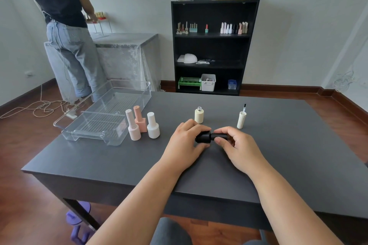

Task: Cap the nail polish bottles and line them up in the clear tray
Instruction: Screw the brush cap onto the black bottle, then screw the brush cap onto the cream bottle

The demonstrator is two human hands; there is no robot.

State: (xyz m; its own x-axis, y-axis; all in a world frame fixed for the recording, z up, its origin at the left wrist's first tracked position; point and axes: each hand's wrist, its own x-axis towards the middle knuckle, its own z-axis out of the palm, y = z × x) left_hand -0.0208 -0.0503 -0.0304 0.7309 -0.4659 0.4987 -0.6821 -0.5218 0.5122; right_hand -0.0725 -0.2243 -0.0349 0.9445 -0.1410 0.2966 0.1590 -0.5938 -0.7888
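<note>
Both hands' fingers hold black bottle point(203, 137) and cap point(220, 136); cream bottle point(199, 116) uncapped behind; clear tray point(111, 113) unobstructed, left

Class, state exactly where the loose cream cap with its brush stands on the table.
The cream cap stands upright, brush up, on the right of the table, right of the open cream bottle and just beyond the right hand.

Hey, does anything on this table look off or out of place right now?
Yes. The cream bottle stands open, neck bare. Its cream cap stands apart to the right, upside down, brush pointing up. The clear tray overhangs the table's left edge. No spills visible.
</note>
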